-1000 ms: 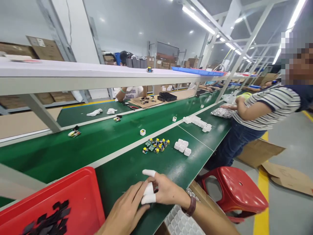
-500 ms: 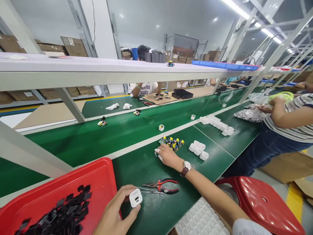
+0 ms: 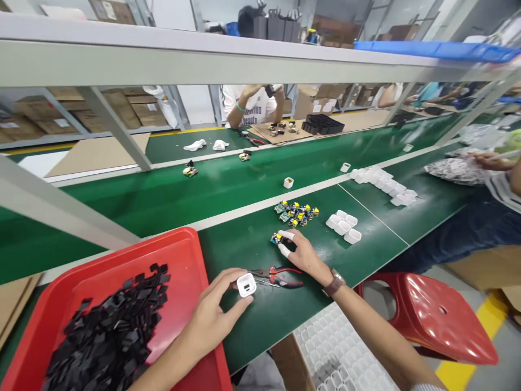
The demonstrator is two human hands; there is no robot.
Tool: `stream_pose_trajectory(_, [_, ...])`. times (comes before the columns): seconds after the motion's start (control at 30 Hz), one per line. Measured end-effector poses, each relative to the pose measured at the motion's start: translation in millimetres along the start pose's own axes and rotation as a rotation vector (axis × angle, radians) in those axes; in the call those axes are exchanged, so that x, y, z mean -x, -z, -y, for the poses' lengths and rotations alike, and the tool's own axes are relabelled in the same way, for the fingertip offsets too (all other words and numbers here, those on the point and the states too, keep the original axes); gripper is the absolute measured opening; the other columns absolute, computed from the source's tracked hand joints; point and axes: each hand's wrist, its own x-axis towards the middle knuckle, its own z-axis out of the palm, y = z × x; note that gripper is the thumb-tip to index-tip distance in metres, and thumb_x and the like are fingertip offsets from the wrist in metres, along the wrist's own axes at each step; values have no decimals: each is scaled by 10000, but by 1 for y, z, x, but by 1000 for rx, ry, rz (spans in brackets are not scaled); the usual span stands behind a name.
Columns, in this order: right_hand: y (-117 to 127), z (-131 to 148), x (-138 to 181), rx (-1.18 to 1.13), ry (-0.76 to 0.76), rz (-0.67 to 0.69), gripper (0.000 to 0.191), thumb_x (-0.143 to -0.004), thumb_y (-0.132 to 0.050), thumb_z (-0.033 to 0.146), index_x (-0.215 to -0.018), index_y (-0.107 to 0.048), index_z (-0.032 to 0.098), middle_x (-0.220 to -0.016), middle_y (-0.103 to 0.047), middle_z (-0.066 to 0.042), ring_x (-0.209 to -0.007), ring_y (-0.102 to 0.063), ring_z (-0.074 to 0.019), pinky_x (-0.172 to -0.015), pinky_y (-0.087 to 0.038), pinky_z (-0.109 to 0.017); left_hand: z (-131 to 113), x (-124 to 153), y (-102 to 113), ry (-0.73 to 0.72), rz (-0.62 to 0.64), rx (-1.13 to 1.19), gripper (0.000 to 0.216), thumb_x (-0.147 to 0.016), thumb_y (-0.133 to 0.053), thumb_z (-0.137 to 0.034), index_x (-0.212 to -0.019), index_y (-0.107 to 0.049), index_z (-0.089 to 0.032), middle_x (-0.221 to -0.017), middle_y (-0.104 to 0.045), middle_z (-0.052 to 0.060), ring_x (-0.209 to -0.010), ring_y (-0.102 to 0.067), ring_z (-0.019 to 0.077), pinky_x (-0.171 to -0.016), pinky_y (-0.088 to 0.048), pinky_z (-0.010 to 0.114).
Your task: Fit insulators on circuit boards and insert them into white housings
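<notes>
My left hand [image 3: 215,317] grips a small white charger shell [image 3: 246,284] between thumb and fingers, just above the green bench. My right hand [image 3: 303,255], with white finger cots, pinches a small circuit board [image 3: 277,238] with yellow and blue parts, held low over the bench. Red-handled pliers [image 3: 277,275] lie on the bench between my two hands. Further out lies a heap of several similar circuit boards [image 3: 297,213], and beside it a cluster of empty white shells [image 3: 344,225].
A red tray [image 3: 185,260] full of black flat pieces stands at my left. A green conveyor belt [image 3: 163,195] carries single parts. A white compartment tray [image 3: 337,353] sits below the bench edge, a red stool [image 3: 431,320] to the right. Other people work opposite and at the right.
My right hand drew back from the heap with one circuit board pinched in it. My left hand kept the white shell. The camera tilted downward.
</notes>
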Motion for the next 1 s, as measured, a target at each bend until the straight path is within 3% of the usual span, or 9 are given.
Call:
stream_pose_trajectory(0.13, [10,55,28,-224,76,23,449,-975,-523,143,-1409,-574,246,-1205,-624,-97,-1023,-673,-193,-889,-602,-359,-6,7,-3,-49,-47,-62,384,-953,-631,-136,-1317,-602,-254,-1308,-694,93,-1183,-695,226,-1024,-586,417])
stream_pose_trajectory(0.23, [17,94,49,-323,159,24,509,-951,-544,103,-1438,-568,252,-1205,-625,-114,-1062,-665,-221,-864,-608,-369,-10,11,-6,-128,-98,-82,335,-952,-612,-96,-1262,-605,-225,-1311,-695,114,-1207,-674,238,-1006,-589,446])
stream_pose_trajectory(0.33, [16,118,61,-279,215,-26,550,-917,-588,77,-1438,-550,250,-1215,-660,-130,-1065,-677,-251,-886,-618,-420,-17,11,-7,-198,-163,-127,273,-936,-676,-113,-1179,-612,-217,-1172,-729,105,-1129,-666,248,-923,-602,441])
stream_pose_trajectory(0.53, [7,131,72,-238,331,-52,640,-896,-599,6,-1480,-500,246,-1200,-692,-139,-1102,-687,-267,-924,-624,-455,-27,13,-3,-285,-211,-205,376,-922,-706,-105,-1268,-595,-200,-1095,-682,105,-1034,-631,251,-870,-580,423])
stream_pose_trajectory(1.0, [11,145,72,-171,379,-29,641,-902,-584,-13,-1492,-502,221,-1185,-709,-153,-1085,-713,-264,-904,-651,-428,-29,23,-3,-383,-218,-250,397,-901,-659,-5,-1262,-603,-159,-1110,-677,122,-1053,-601,255,-907,-556,423])
